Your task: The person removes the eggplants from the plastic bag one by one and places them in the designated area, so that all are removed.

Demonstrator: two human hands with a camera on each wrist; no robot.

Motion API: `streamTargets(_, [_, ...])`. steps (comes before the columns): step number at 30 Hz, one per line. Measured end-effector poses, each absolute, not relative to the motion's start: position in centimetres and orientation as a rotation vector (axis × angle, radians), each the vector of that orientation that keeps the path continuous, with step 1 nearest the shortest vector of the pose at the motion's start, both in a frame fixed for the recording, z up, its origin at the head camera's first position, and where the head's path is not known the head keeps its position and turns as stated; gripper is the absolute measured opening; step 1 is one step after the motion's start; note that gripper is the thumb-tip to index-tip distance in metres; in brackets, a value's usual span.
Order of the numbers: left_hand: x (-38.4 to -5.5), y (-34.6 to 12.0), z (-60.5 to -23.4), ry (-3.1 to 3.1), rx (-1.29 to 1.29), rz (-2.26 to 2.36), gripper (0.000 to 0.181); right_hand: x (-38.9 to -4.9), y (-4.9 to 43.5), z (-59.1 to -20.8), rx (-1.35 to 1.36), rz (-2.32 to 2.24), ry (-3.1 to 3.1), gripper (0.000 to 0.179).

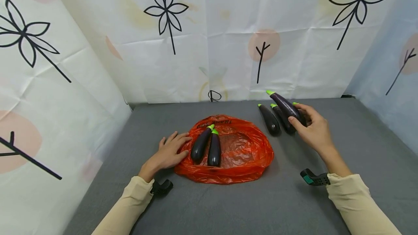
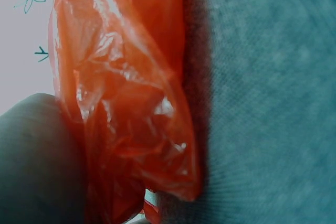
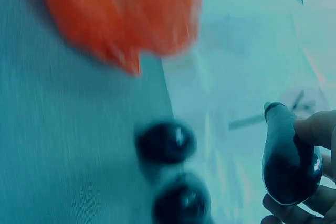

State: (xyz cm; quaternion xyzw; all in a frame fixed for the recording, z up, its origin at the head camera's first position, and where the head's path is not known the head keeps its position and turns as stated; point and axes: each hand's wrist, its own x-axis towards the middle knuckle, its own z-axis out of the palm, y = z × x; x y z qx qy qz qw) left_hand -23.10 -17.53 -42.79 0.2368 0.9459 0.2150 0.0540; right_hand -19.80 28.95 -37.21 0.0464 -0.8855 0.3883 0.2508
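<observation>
Around the middle of the desk [image 1: 222,206], two bagged eggplants [image 1: 214,151] lie within the rim of the red bag [image 1: 262,159]; the left hand [image 1: 169,151] touches its left side, fingers spread. Still outside, toward the far edge, lie two loose eggplants [image 1: 269,119]; a green tip [image 1: 295,103] hints at another. The right hand [image 1: 314,131] pinches the held eggplant [image 1: 284,103] between its fingers, stem toward the far edge and leftward, long axis slanting back near-right.

Red bag [image 1: 225,175] across all three views
</observation>
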Motion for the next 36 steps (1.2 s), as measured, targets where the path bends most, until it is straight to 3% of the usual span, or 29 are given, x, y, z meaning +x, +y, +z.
streamTargets(18, [-23.1,-17.6,-42.7,2.865,0.708,0.652,0.051,-21.5,39.3,-39.8,-0.377,1.006,-2.515,0.059])
streamTargets(36, [-22.9,-17.4,-42.6,2.889,0.711,0.637,0.049,-22.7,42.4,-40.8,-0.285,0.892,-2.833,0.067])
